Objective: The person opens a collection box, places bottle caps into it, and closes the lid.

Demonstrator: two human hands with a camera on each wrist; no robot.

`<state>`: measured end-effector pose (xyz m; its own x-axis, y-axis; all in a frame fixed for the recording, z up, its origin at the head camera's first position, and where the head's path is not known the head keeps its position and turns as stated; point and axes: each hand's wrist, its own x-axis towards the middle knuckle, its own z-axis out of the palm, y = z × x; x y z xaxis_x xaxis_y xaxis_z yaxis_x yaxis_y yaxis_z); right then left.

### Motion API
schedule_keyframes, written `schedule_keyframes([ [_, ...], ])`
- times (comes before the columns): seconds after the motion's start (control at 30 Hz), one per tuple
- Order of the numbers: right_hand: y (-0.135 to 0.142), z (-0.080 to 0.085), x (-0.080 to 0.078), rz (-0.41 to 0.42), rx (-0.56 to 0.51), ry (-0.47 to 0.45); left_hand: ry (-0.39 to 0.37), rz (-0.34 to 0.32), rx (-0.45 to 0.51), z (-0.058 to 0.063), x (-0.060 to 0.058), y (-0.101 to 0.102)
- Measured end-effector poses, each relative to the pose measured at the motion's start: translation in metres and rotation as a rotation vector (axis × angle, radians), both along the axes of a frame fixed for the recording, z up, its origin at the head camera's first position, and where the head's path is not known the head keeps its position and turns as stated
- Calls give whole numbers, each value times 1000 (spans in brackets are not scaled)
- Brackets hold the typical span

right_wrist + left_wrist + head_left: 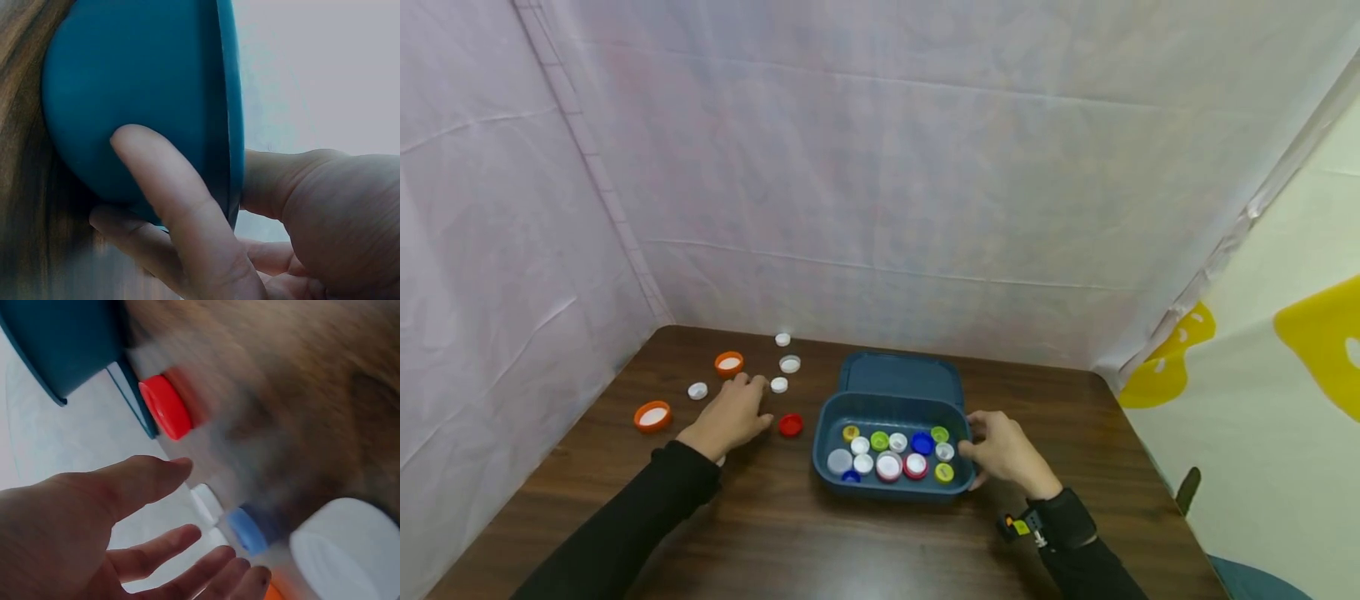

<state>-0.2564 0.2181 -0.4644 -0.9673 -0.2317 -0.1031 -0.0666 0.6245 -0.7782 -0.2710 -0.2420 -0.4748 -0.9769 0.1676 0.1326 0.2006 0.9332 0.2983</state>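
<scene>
My left hand (730, 418) reaches over the loose bottle caps on the left, fingers spread and holding nothing. Close beside its thumb lies a red cap (791, 425). In the left wrist view, a blue cap (247, 530) is near the fingertips, with a large white cap (350, 550) to the right. My right hand (1009, 450) grips the right wall of a dark blue box (891, 493), thumb over the rim and fingers (162, 172) against the outside. Inside the box lie several caps in white, green, yellow and blue, such as a blue one (922, 442).
The box's lid (901, 375) lies folded back behind it. Two orange caps with white middles, one at the back (729, 363) and one at the left (652, 416), and several white caps (789, 364) lie on the wooden table (850, 550). White sheeting (880, 192) hangs behind.
</scene>
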Motion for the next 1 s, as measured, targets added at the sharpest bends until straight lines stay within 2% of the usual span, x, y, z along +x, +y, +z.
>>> schedule_keyframes([
  [0.07, 0, -1, 0, 3, -2, 0, 33, -16, -10, -22, -15, -13],
  [0.2, 0, -1, 0, 8, -5, 0, 132, -64, -25, -82, -55, -46],
  [0.3, 0, 1, 1, 19, -8, 4, 139, -92, -26, -100, -71, -58],
  [0.33, 0, 1, 0, 21, -9, 3, 142, -94, -30, -101, -73, -59],
  [0.4, 0, 2, 0, 25, -9, 3, 130, -93, -30, -100, -75, -59],
  [0.53, 1, 3, 0, 26, -8, -3, 106, -76, -14, -94, -72, -56],
  [0.67, 1, 3, 0, 24, -12, -8, 64, -74, 2, -80, -62, -50],
  [0.77, 1, 2, -1, 22, -12, -9, 76, -71, 3, -67, -52, -45],
  [0.83, 1, 2, -1, 15, -12, -12, 86, -75, 12, -50, -40, -37],
  [1.0, 1, 1, -1, 6, -9, -20, 56, -93, 53, 5, -4, -9],
])
